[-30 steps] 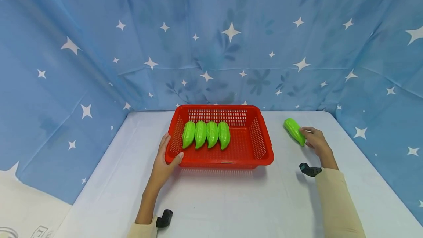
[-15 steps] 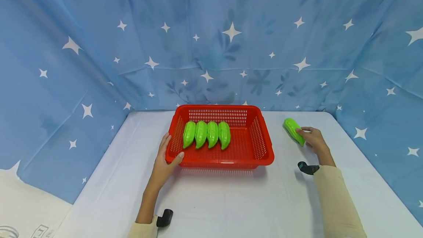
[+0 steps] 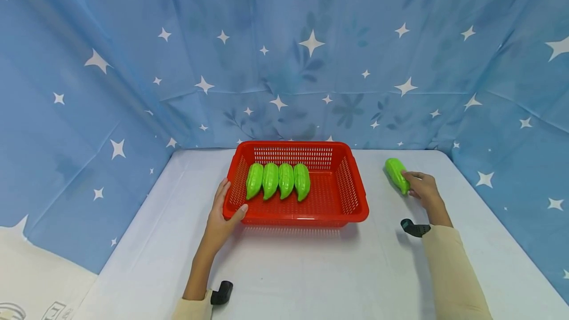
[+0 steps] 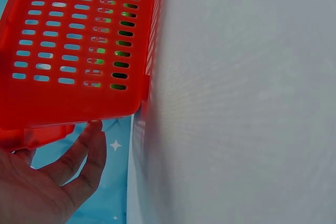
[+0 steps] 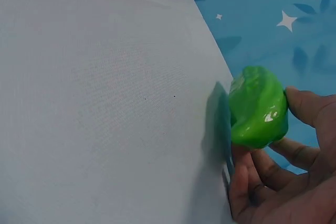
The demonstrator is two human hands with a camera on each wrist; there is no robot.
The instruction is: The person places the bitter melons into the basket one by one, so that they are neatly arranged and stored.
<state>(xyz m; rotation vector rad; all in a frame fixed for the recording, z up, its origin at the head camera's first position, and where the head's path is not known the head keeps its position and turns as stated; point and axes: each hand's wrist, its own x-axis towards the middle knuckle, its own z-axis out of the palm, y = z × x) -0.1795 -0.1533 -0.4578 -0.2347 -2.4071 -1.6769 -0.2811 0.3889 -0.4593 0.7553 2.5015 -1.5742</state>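
A red plastic basket (image 3: 293, 217) with slotted walls stands near the back of the table. Lined up side by side in its left half are several glossy green toy vegetables (image 3: 270, 180), ridged with pointed tips. At the basket's front left corner my left hand (image 3: 220, 221) holds the rim, thumb at the front and fingers along the left side. To the right of the basket, my right hand (image 3: 422, 187) pinches another green toy vegetable (image 3: 394, 172) near its pointed end. The right wrist view has the thumb on one side of this vegetable (image 5: 258, 108) and fingers beneath it.
The white table (image 3: 302, 275) reaches back to a blue curtain (image 3: 284, 63) with white stars, which also runs along both sides. A small black device (image 3: 221, 293) sits at the left wrist, another black device (image 3: 414, 227) at the right.
The vegetable in my right hand has turned slightly and its far end has shifted right, with my fingers now round it. My left hand and the basket have stayed put.
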